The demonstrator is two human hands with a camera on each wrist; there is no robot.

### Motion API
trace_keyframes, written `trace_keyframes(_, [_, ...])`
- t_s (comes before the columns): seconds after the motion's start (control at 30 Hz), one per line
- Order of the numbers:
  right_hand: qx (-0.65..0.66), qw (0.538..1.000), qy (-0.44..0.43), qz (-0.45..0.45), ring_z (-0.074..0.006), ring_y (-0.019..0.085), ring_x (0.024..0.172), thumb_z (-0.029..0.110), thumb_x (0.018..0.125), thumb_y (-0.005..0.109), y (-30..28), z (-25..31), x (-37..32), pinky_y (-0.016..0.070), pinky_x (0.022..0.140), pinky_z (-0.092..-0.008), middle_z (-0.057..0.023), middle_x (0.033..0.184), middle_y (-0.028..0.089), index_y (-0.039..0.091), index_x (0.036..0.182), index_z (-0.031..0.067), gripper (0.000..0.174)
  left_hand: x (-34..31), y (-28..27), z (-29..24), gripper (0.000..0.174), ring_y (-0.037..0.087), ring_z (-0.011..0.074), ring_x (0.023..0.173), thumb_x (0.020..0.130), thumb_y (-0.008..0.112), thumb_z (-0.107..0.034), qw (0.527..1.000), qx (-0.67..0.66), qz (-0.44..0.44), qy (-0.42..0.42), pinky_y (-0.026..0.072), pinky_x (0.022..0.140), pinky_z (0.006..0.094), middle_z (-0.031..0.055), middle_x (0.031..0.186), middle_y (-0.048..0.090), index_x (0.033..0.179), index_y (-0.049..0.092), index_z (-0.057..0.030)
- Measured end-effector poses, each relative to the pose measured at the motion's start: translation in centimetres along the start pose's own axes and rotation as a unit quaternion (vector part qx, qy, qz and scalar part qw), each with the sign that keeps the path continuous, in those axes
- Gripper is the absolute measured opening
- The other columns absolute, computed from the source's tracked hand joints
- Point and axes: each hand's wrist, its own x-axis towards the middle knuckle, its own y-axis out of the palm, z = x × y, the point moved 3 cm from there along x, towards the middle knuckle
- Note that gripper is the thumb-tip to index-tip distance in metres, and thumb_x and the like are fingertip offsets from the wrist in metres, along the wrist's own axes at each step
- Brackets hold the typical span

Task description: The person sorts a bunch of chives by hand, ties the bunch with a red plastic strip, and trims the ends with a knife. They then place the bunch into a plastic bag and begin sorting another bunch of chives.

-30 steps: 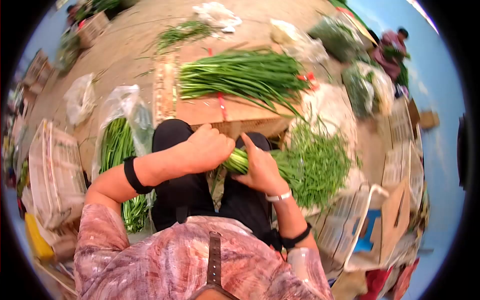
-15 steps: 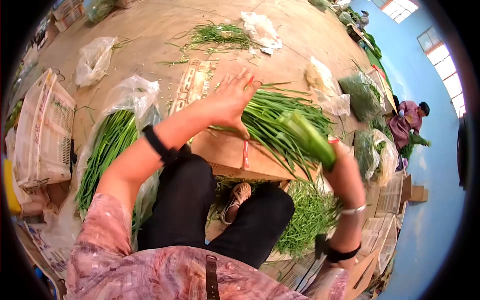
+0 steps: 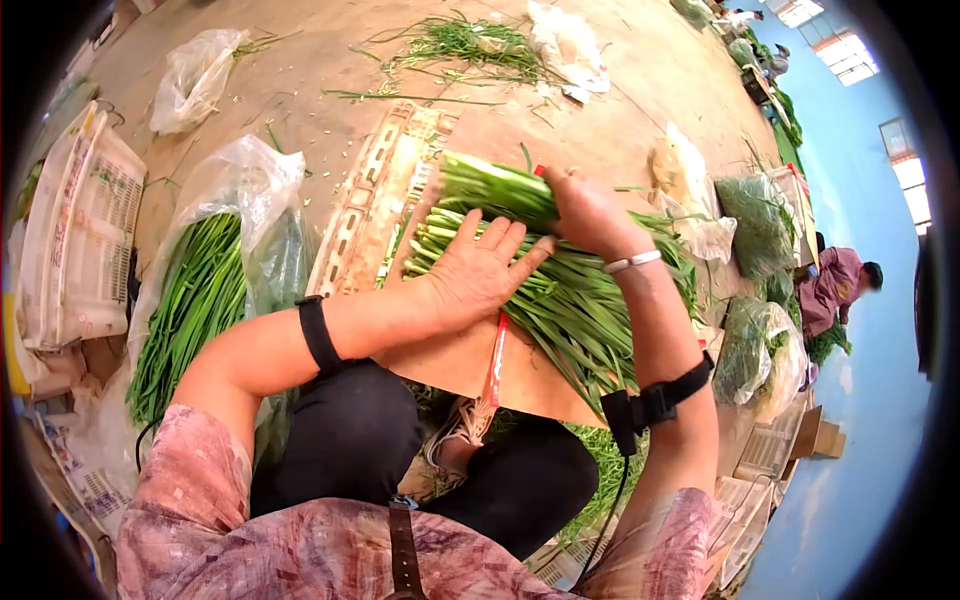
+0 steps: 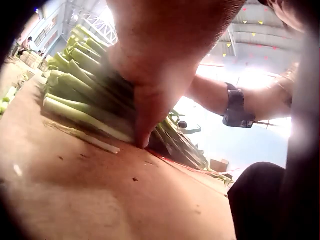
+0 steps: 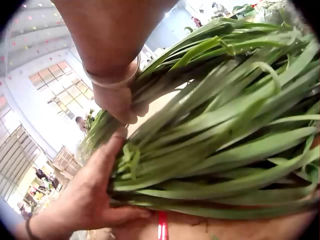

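A pile of garlic chives (image 3: pixel 590 320) lies on a brown board (image 3: pixel 440 365) before the knees, pale cut stems toward the left. My left hand (image 3: pixel 475 275) rests across its stems with fingers spread; in the left wrist view its thumb side reaches down to the board at the stems' edge. My right hand (image 3: pixel 595 215) grips a smaller bunch of chives (image 3: pixel 490 185) along the pile's far side, stem ends pointing left. In the right wrist view, long leaves trail from the right hand (image 5: pixel 117 102) beside the left hand (image 5: pixel 90 195). A red strap (image 3: pixel 497 360) crosses the board's near edge.
On the left, an open plastic bag (image 3: pixel 265 210) holds more chives, beside a white crate (image 3: pixel 85 240). Loose greens (image 3: pixel 600 470) lie under the board's right side. Trimmings (image 3: pixel 465 50) and a plastic bag (image 3: pixel 570 50) are on the floor ahead. Another person (image 3: pixel 835 290) sits far right.
The right hand first took the bunch from the lap to the pile's right, then brought it left along the far side. The left hand left the bunch and came to rest on the pile.
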Motion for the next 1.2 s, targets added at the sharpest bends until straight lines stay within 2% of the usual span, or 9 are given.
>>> trace_keyframes(0.23, [0.037, 0.998, -0.012, -0.045, -0.0355, 0.059, 0.069, 0.009, 0.070, 0.061, 1.7, 0.8, -2.1, 0.0490, 0.061, -0.0422, -0.0203, 0.079, 0.056, 0.049, 0.088, -0.0008, 0.024, -0.6, -0.7, 0.2, 0.049, 0.050, 0.0268, 0.099, 0.076, 0.048, -0.014, 0.996, -0.046, -0.078, 0.012, 0.0366, 0.090, 0.0430, 0.0156, 0.112, 0.049, 0.124, 0.044, -0.0020])
trace_keyframes(0.43, [-0.016, 0.991, -0.115, -0.065, -0.0315, 0.059, 0.066, 0.008, 0.075, 0.052, 4.0, 0.8, -2.2, 0.0480, 0.056, -0.0408, -0.0176, 0.076, 0.055, 0.051, 0.086, 0.0002, 0.014, 0.6, -1.6, -0.2, 0.060, 0.030, 0.0298, 0.128, 0.077, 0.049, -0.012, 0.992, 0.061, -0.111, 0.018, 0.0200, 0.105, 0.0499, 0.0193, 0.138, 0.028, 0.134, 0.032, -0.0053])
trace_keyframes(0.53, [0.019, 0.992, -0.107, -0.062, -0.0327, 0.059, 0.066, 0.008, 0.074, 0.051, 3.6, 1.3, -2.8, 0.0478, 0.058, -0.0414, -0.0171, 0.075, 0.056, 0.053, 0.086, 0.0021, 0.013, 1.7, 0.3, 1.5, 0.108, 0.031, 0.0326, 0.128, 0.057, 0.076, -0.029, 0.996, 0.029, 0.016, -0.082, 0.0227, 0.104, 0.0497, 0.0238, 0.134, 0.032, 0.139, 0.012, -0.0004])
trace_keyframes(0.63, [0.028, 0.996, -0.079, -0.036, -0.0349, 0.058, 0.070, 0.011, 0.070, 0.056, 1.8, 1.3, -2.5, 0.0481, 0.063, -0.0425, -0.0190, 0.077, 0.057, 0.054, 0.087, 0.0006, 0.020, 2.0, 1.0, 1.6, 0.124, 0.039, 0.0332, 0.121, 0.044, 0.083, -0.035, 0.988, -0.024, 0.103, -0.109, 0.0277, 0.101, 0.0471, 0.0235, 0.126, 0.040, 0.138, 0.011, 0.0017])
trace_keyframes(0.7, [0.071, 0.989, -0.063, 0.113, -0.0372, 0.058, 0.077, 0.015, 0.067, 0.061, 0.2, 0.9, -2.3, 0.0485, 0.069, -0.0423, -0.0210, 0.083, 0.060, 0.056, 0.091, -0.0027, 0.031, 2.1, 1.0, 1.6, 0.123, 0.043, 0.0334, 0.117, 0.045, 0.083, -0.035, 0.992, -0.006, 0.083, -0.097, 0.0308, 0.099, 0.0451, 0.0216, 0.121, 0.045, 0.138, 0.011, 0.0026])
trace_keyframes(0.77, [0.197, 0.974, -0.020, 0.111, -0.0324, 0.059, 0.096, 0.016, 0.070, 0.062, -2.6, 0.1, -2.9, 0.0466, 0.084, -0.0354, -0.0232, 0.104, 0.060, 0.054, 0.112, -0.0053, 0.048, 2.1, 0.8, 1.5, 0.122, 0.043, 0.0328, 0.117, 0.046, 0.083, -0.036, 0.988, -0.014, 0.115, -0.101, 0.0307, 0.099, 0.0449, 0.0220, 0.121, 0.045, 0.137, 0.013, 0.0039])
trace_keyframes(0.9, [0.166, 0.980, 0.104, 0.023, -0.0357, 0.058, 0.097, 0.013, 0.077, 0.055, -0.7, -2.8, -0.5, 0.0444, 0.086, -0.0369, -0.0241, 0.102, 0.060, 0.055, 0.109, -0.0061, 0.037, 2.7, 0.3, 1.1, 0.120, 0.044, 0.0314, 0.115, 0.045, 0.083, -0.036, 0.982, -0.008, 0.170, -0.083, 0.0310, 0.099, 0.0449, 0.0208, 0.117, 0.048, 0.136, 0.018, 0.0055])
trace_keyframes(1.0, [0.169, 0.985, -0.026, -0.020, -0.0422, 0.058, 0.079, 0.020, 0.081, 0.048, 4.2, -3.3, 1.4, 0.0467, 0.073, -0.0459, -0.0269, 0.082, 0.060, 0.059, 0.088, -0.0033, 0.027, 2.6, 0.0, 1.1, 0.113, 0.049, 0.0271, 0.107, 0.044, 0.083, -0.036, 0.982, 0.008, 0.171, -0.083, 0.0359, 0.092, 0.0426, 0.0172, 0.111, 0.051, 0.132, 0.026, 0.0069])
trace_keyframes(1.2, [0.184, 0.983, 0.009, 0.026, -0.0406, 0.058, 0.075, 0.020, 0.086, 0.043, 4.5, -1.0, -0.7, 0.0454, 0.070, -0.0448, -0.0265, 0.077, 0.059, 0.060, 0.083, -0.0043, 0.030, 1.4, 0.0, 0.7, 0.086, 0.051, 0.0290, 0.103, 0.050, 0.078, -0.022, 0.995, -0.017, 0.070, -0.072, 0.0393, 0.088, 0.0395, 0.0189, 0.108, 0.053, 0.122, 0.040, 0.0067])
